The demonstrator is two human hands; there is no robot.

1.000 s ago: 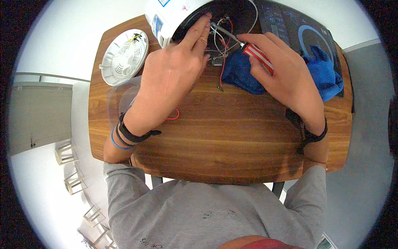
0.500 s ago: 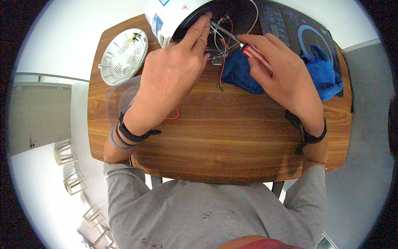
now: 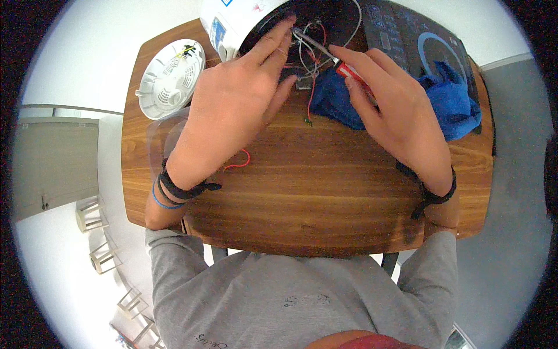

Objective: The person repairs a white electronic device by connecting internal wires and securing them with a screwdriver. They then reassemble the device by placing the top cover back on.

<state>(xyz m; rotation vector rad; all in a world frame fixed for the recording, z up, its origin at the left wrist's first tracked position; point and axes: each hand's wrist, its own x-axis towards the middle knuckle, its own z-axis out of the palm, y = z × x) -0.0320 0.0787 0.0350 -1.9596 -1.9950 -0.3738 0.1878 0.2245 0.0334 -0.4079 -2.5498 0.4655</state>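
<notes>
A white appliance [image 3: 229,17] lies on its side at the top, its dark inside exposed, with white and red wires [image 3: 314,61] in the opening. My left hand [image 3: 235,110] is open, index and middle fingers stretched into the opening against the screwdriver's tip area, thumb apart; what lies under the fingertips is hidden. In my right hand [image 3: 392,107] is a red-and-white screwdriver [image 3: 347,70], its metal shaft reaching up-left to those fingertips. A blue cloth [image 3: 456,110] lies behind and right of that hand. A small dark metal part [image 3: 304,82] sits below the wires.
A white vented round cover [image 3: 168,81] with yellow wire is at the left. A clear plastic piece [image 3: 158,136] and red wire [image 3: 243,157] lie under my left arm. A black cooktop [image 3: 412,35] occupies the back right of the wooden table [image 3: 308,203]. Several stools [image 3: 102,256] stand beyond.
My left hand has shifted slightly left, and its thumb now sticks out farther from the fingers. My right hand and the screwdriver have turned and moved slightly left.
</notes>
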